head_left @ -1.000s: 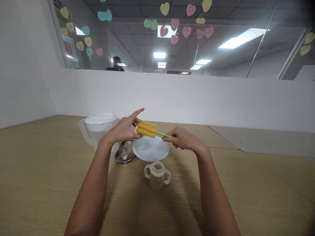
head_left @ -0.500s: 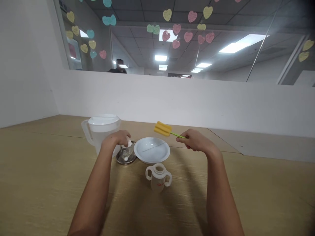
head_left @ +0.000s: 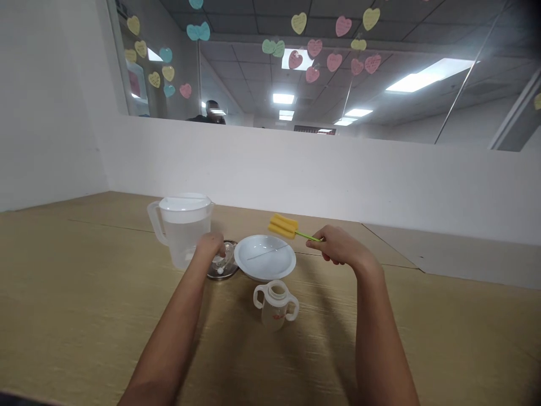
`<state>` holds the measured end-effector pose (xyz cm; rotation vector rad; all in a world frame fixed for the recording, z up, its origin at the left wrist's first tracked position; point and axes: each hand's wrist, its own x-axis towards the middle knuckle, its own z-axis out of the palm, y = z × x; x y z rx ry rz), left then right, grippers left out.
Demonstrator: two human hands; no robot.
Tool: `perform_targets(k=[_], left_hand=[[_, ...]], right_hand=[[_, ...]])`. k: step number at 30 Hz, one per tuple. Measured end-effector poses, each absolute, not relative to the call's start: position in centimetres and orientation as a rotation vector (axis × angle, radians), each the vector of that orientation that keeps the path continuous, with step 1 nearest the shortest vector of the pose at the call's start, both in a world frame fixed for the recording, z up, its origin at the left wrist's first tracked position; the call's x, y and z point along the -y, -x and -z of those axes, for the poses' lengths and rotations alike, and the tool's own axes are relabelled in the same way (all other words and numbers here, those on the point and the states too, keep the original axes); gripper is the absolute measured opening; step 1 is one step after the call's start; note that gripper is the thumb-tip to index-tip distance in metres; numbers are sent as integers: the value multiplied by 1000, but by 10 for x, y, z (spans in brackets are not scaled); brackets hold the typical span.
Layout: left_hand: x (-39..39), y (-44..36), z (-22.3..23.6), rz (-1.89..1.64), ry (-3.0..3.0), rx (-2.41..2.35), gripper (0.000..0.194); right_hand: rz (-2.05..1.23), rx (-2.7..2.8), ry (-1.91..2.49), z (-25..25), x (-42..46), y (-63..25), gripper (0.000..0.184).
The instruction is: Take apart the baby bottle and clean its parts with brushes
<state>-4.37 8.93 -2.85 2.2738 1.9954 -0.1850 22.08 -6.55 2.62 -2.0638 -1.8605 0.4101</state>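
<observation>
My right hand (head_left: 338, 245) is closed around the green handle of a sponge brush (head_left: 283, 225). Its yellow sponge head points left, above the far right rim of a white bowl (head_left: 265, 270). My left hand (head_left: 212, 245) is low over a round metal tray (head_left: 220, 277), its fingers curled down and partly hidden by the hand itself. On that tray lie clear and white small parts (head_left: 220, 270), apparently bottle pieces. A lidless two-handled baby bottle (head_left: 274, 313) stands upright in front of the bowl, between my forearms.
A translucent lidded pitcher (head_left: 186, 228) stands behind and left of my left hand, its handle facing left. Beyond the wooden table (head_left: 316, 344) rises a white wall (head_left: 262, 169) with a window above, bearing heart-shaped notes. A person (head_left: 213, 113) appears in the glass.
My left hand has come down closer to the tray, and the white piece seen at its fingertips is now hidden. My right hand keeps the brush nearly still. The view has shifted slightly.
</observation>
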Motion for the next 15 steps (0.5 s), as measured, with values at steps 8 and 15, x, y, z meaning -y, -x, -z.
perform_targets(k=[8,15], left_hand=[[-97,35,43,361,-2225,-2062,22],[-97,31,43,370,-2293,-2044,29]], right_hand=[[-417,1882,2063,-28,68,-217,30],[-439,1870,2077,-31,69,-215,28]])
